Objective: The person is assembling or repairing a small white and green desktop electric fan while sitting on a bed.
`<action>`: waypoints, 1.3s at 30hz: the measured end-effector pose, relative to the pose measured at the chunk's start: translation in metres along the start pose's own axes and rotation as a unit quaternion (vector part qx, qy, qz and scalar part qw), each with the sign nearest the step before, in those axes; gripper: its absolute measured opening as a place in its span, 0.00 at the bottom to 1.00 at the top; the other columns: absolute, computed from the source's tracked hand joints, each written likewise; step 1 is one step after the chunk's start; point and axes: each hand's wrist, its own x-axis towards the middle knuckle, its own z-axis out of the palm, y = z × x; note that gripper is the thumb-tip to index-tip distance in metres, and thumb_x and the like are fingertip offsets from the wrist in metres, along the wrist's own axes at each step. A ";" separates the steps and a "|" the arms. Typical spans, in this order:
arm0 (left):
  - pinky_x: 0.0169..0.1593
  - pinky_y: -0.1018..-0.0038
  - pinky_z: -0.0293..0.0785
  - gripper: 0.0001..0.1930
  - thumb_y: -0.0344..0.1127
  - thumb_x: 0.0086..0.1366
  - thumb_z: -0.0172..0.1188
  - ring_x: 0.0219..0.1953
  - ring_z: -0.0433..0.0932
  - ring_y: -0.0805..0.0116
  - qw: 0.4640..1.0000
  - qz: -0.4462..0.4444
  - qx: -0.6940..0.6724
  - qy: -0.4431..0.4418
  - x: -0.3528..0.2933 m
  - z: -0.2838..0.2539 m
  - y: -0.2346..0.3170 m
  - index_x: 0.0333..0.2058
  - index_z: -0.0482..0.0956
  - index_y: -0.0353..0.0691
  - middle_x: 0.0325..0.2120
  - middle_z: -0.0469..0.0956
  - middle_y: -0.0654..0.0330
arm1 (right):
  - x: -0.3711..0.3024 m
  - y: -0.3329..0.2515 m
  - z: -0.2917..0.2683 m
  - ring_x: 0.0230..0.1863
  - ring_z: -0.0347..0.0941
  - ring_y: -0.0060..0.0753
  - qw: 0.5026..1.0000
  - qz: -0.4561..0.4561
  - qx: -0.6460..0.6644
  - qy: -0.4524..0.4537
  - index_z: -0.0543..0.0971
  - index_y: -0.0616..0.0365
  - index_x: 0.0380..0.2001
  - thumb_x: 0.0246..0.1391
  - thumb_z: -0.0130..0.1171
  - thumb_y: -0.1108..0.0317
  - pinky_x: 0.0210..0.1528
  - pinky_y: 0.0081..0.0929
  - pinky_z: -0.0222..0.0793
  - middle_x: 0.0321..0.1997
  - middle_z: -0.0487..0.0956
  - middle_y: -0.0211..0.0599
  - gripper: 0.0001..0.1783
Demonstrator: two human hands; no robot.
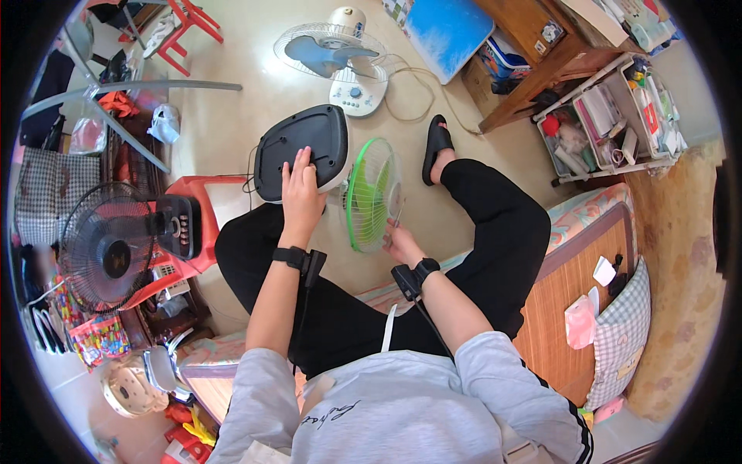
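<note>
From my end I'd brace the upturned base (pixel 294 172) with the left hand (pixel 303 189), which rests on it open-fingered, and work the right hand (pixel 402 242) lightly so the wire guard (pixel 384 166) doesn't flex. The right's fingers curl at the guard; I cannot tell whether they grip. The green-rimmed fan (pixel 367 203) is tipped over the floor (pixel 440 224), off the edge of the bed (pixel 556 309), its base black underneath.

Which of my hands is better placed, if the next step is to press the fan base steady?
Probably the left. The left hand lies with fingers extended on the fan base's dark underside, while the right hand is farther away, by the green-rimmed grille; its exact grip there is unclear.
</note>
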 end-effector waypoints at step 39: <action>0.52 0.62 0.58 0.23 0.21 0.38 0.58 0.52 0.61 0.50 0.979 -0.192 -0.060 0.021 -0.041 0.018 -0.048 0.37 0.63 0.34 0.49 0.63 0.45 | -0.023 0.004 0.007 0.28 0.63 0.19 0.968 -0.056 -0.243 0.011 0.57 0.53 0.56 0.52 0.44 0.67 0.30 0.20 0.60 0.25 0.66 0.22 0.26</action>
